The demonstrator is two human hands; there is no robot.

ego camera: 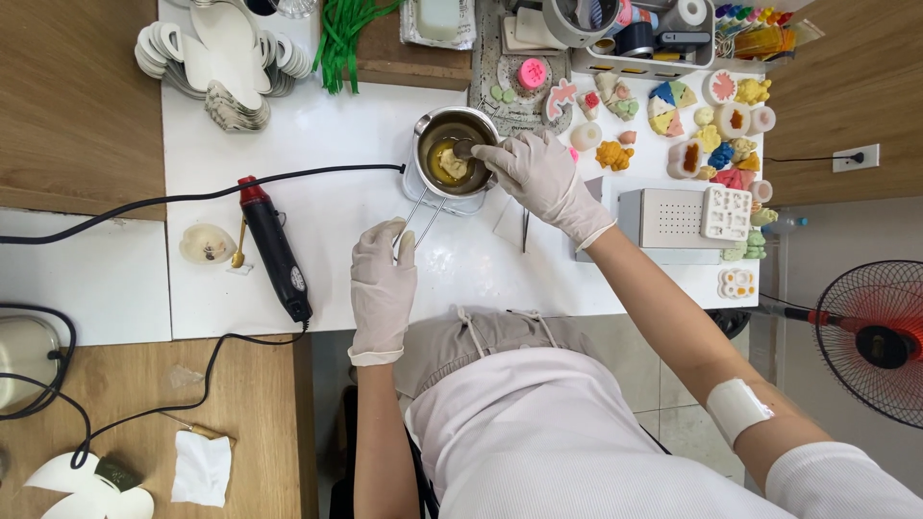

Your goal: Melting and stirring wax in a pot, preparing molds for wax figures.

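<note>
Melted wax is stirred in a metal pot [454,154] on the white worktop [327,154].
The pot's wire handle [423,216] is pinched by the gloved left hand [382,286]; a stirrer [465,148] is gripped in the closed right hand [540,173].

My left hand [382,288] is gripping the pot [454,154] handle at its seven o'clock; my right hand [540,173] is reaching in from three. The heat gun [276,248] is lying at the pot's eight o'clock, the moulds [726,213] sitting at four.
</note>
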